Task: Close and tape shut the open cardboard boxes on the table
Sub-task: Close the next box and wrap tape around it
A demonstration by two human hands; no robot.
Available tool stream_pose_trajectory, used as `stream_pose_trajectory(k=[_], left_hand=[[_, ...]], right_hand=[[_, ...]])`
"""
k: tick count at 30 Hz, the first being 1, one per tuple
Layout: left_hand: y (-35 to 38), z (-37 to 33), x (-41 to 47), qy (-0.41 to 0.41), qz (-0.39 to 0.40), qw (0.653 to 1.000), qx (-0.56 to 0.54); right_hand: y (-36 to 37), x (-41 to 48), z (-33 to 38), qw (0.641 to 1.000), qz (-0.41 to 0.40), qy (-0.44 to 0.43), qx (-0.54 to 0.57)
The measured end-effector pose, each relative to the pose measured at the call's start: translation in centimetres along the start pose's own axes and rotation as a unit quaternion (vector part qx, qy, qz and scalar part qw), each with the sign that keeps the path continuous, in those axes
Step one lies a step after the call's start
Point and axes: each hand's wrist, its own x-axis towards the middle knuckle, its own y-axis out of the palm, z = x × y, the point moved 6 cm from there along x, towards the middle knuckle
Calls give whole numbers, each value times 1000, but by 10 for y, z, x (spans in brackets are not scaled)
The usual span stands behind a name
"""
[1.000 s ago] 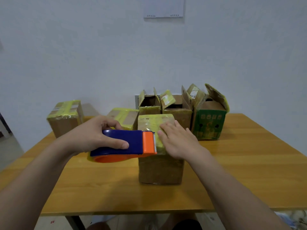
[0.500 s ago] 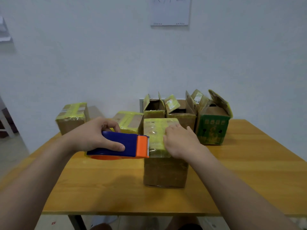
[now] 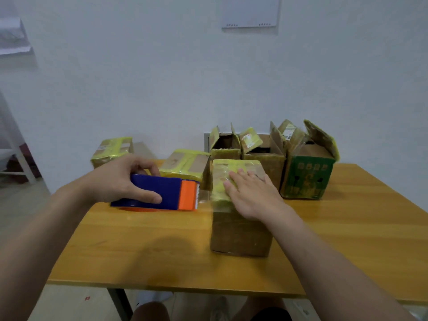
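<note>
Boxes [image 3: 240, 232]: three open, three closed

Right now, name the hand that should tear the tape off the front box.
Left. The left hand grips the tape dispenser, whose blade end is beside the front box; the right hand lies flat on its top, steadying it.

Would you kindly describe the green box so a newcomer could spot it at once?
On the wooden table, follow the back row of boxes to its right end. The green box stands there with flaps open; it alone has a green printed front, its neighbours being brown cardboard.
</note>
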Motion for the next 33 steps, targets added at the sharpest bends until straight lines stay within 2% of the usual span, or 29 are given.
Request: stream_pose_trajectory(k=[7, 13, 18, 23, 29, 32, 33], left_hand=[[-5, 6, -9, -24, -58, 997, 40], [2, -5, 5, -84, -76, 979, 169], [25, -34, 11, -127, -53, 952, 275], [45, -57, 18, -136, -102, 922, 348], [47, -70, 15, -143, -126, 904, 382], [49, -64, 21, -125, -152, 857, 476], [51, -52, 21, -138, -150, 854, 478]], right_hand=[[1, 0, 5, 1000, 3, 0, -25], [2, -1, 7, 999, 4, 4, -35], [4, 0, 6, 999, 5, 3, -43], [7, 3, 7, 999, -1, 9, -49], [6, 2, 10, 998, 4, 17, -54], [2, -2, 11, 999, 10, 12, -47], [1, -4, 11, 999, 12, 3, -45]])
